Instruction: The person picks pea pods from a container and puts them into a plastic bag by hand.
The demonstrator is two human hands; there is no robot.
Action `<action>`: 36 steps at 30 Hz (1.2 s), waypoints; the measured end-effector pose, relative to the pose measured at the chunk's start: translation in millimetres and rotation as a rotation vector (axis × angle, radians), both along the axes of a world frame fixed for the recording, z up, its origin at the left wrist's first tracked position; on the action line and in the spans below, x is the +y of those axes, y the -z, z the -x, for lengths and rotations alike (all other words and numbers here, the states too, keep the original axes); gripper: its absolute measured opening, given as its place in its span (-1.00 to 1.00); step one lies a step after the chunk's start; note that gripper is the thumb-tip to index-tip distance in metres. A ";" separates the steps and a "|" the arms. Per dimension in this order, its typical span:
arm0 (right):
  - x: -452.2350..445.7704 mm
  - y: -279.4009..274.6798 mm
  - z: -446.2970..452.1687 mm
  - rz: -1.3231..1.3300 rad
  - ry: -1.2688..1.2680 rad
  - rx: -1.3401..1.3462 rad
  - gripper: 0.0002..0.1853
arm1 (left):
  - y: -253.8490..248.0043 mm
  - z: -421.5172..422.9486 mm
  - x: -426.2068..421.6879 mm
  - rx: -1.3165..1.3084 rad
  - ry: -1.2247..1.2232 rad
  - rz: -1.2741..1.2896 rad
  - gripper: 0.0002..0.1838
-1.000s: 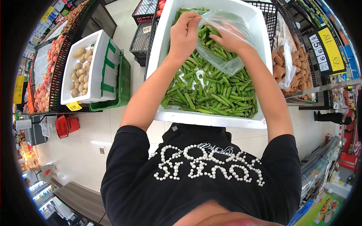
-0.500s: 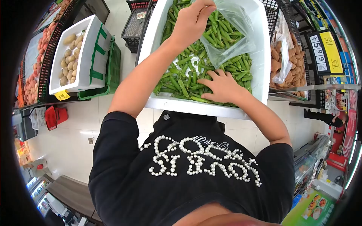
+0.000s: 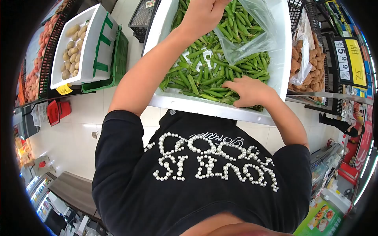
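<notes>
Green pods lie under curled right fingers, grip unclear; left fingers pinch bag

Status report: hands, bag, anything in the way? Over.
Left hand pinching bag, fingertips near frame's top edge. Right hand on loose pods, thumb and fingers apart. Bag holds some pods, inside box. No obstruction seen.

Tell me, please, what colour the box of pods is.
The box is white, seen best in the head view.
</notes>
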State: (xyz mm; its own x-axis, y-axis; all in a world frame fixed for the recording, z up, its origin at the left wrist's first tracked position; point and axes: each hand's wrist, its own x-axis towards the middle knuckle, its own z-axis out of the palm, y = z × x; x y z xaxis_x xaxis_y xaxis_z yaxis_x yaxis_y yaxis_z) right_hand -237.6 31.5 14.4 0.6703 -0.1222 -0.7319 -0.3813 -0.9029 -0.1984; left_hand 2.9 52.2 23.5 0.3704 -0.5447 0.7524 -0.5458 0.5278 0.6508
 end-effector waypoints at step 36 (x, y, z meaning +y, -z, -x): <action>-1.1 9.6 31.3 0.033 0.047 -0.296 -0.31 | -4.3 -3.3 -0.1 -0.008 -0.003 -0.035 -0.90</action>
State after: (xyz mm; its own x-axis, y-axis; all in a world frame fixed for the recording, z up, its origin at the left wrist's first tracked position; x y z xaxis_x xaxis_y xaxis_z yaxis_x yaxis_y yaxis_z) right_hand -268.9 30.4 4.8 0.8468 -0.1787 -0.5010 -0.3527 -0.8936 -0.2774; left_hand 6.3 52.1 27.8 0.3659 -0.5696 0.7360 -0.5523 0.5036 0.6643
